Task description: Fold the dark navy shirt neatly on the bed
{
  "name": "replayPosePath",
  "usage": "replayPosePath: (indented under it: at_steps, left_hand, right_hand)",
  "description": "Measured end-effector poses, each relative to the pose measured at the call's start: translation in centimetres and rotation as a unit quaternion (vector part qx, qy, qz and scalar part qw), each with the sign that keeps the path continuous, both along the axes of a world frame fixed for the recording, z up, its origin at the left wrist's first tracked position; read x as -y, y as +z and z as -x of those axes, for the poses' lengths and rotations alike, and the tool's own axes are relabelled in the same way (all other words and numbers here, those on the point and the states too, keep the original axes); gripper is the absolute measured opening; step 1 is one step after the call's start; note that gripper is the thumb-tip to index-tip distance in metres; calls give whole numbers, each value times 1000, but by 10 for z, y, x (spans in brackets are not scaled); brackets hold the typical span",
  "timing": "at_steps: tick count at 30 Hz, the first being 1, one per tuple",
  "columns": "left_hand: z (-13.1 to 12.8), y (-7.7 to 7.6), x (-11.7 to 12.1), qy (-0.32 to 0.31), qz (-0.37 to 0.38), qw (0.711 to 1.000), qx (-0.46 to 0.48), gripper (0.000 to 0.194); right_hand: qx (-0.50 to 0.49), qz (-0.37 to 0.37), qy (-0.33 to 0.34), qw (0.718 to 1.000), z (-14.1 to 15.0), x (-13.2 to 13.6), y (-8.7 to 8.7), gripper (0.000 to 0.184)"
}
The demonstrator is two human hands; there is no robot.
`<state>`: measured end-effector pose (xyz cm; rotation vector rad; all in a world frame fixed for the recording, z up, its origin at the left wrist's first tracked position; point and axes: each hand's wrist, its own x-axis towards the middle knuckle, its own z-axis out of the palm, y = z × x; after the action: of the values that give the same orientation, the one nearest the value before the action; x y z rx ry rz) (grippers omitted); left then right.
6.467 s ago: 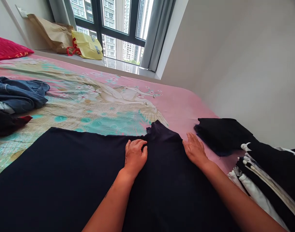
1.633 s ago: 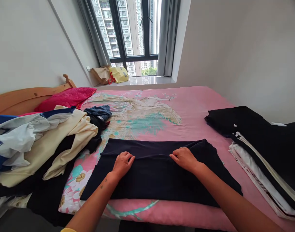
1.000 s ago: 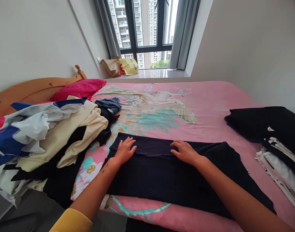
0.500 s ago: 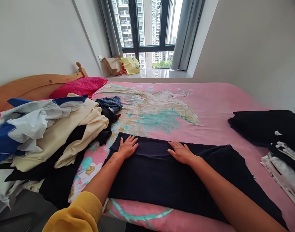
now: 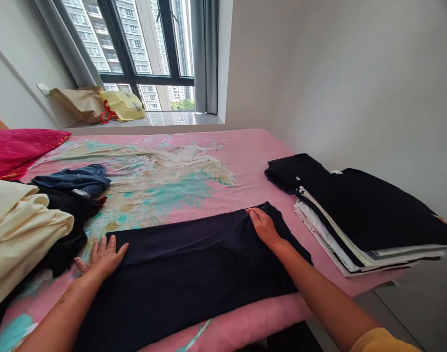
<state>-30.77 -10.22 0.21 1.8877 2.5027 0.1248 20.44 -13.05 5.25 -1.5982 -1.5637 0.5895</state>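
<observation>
A dark navy garment [image 5: 194, 274] lies folded lengthwise across the near edge of the pink bed [image 5: 245, 156]. My left hand [image 5: 102, 256] rests flat at its left end, fingers spread, half on the cloth and half on the sheet. My right hand [image 5: 263, 226] lies flat on the garment's far right corner, fingers together and stretched out. Neither hand grips anything.
A stack of folded black and white clothes [image 5: 355, 215] sits at the right of the bed. An unsorted heap with cream cloth [image 5: 21, 230], black cloth and denim [image 5: 74, 178] lies left. A red pillow [image 5: 18, 149] and paper bags [image 5: 98, 102] on the windowsill are behind.
Both hands have slid apart along the garment, the left to its left end and the right to its right corner. The view has swung to the right.
</observation>
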Motion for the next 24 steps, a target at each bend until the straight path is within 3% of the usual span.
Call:
replayPosePath:
  at_steps: [2,4,7,9,10,12,14,17,20,24]
  left_hand:
    - [-43,11,14,-35,-57,998,-6,63]
    - [-110,26,38,-161,-120,979,25,53]
    - [-232,51,84,-383,-158,906,90,41]
    - [-304,62,109,-503,-114,850,103,46]
    - [-333,66,116,-522,-98,840,109,52]
    - [-373,68,120,-507,-69,852,114,58]
    - [-391,67,110,-462,-33,878,123,45]
    - [-392,69,87,-374,12,904,208,23]
    - [-384,76,76,-290,-23,892,347,21]
    - [-381,78,86,-301,-92,861,398,21]
  right_hand:
    - [-89,-14,-48,995,-37,32,-9,32]
    - [-132,13,-58,989,-64,59,-19,26]
    - [-143,17,-49,988,-77,85,-26,17]
    - [-127,-4,-35,991,-72,94,-24,15]
    - [-114,-14,-24,993,-68,98,-21,16]
    - [-87,-31,3,996,-62,106,-17,18]
    - [-61,-42,40,996,-60,115,-15,20]
    - [-9,-44,122,991,-64,127,-15,27]
    - [84,-32,206,974,-66,129,-13,36]
    - [181,-17,269,946,-52,104,-7,50]
